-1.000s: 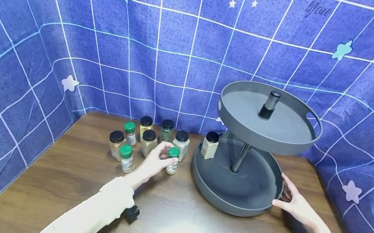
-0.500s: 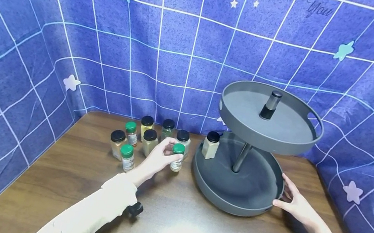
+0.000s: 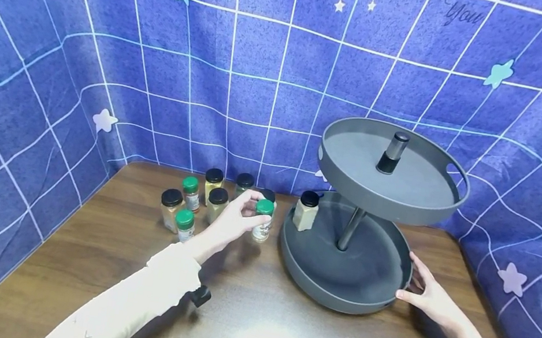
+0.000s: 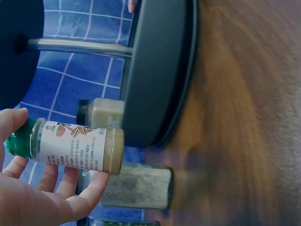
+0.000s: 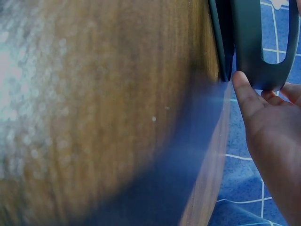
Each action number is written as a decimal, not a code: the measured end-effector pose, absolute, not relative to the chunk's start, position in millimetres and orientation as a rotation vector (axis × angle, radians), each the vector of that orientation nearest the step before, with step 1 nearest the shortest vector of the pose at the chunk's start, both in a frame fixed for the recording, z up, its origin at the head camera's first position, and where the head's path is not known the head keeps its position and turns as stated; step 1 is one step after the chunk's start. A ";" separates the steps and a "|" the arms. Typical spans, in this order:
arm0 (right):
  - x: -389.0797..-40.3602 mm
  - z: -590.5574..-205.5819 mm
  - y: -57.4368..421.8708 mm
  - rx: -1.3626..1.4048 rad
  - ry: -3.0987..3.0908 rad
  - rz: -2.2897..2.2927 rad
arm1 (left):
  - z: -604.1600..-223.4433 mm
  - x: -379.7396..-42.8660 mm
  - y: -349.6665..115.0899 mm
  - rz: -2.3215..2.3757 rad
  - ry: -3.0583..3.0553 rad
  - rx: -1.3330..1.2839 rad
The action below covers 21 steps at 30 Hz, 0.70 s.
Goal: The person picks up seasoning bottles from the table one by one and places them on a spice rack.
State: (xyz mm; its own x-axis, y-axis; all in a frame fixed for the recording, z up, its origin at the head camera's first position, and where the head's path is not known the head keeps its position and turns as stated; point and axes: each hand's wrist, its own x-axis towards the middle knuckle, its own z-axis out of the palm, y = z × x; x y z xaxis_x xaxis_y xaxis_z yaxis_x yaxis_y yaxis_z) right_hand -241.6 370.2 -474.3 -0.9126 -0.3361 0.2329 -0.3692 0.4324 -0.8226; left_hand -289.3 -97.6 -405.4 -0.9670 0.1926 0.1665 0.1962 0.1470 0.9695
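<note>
A green-capped jar (image 4: 77, 149) hangs near the tray (image 3: 337, 287).

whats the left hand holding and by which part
A green-capped jar: the left hand holds it by its green cap and the side of its labelled body.

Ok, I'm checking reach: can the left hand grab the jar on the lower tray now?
Probably not: the left hand is holding a green-capped bottle, though the jar looks unobstructed.
</note>
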 end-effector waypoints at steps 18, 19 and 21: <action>-241.3 -476.1 370.2 0.652 -2.622 1.518 | -387.0 -297.2 -79.3 -2.013 -2.276 -0.535; -241.6 -476.1 370.3 0.652 -2.621 1.518 | -386.3 -297.6 -78.2 -2.011 -2.276 -0.533; -242.3 -476.0 370.3 0.659 -2.619 1.517 | -384.8 -297.9 -75.9 -2.008 -2.270 -0.539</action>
State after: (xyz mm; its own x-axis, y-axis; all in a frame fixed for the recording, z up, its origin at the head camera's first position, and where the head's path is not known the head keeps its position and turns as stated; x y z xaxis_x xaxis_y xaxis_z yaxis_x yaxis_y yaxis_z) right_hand -242.3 370.3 -476.0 -0.9085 -0.3381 0.2457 -0.3814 0.4300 -0.8183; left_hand -297.9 -75.9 -384.8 -0.9368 0.2171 0.2745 0.2989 0.0885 0.9502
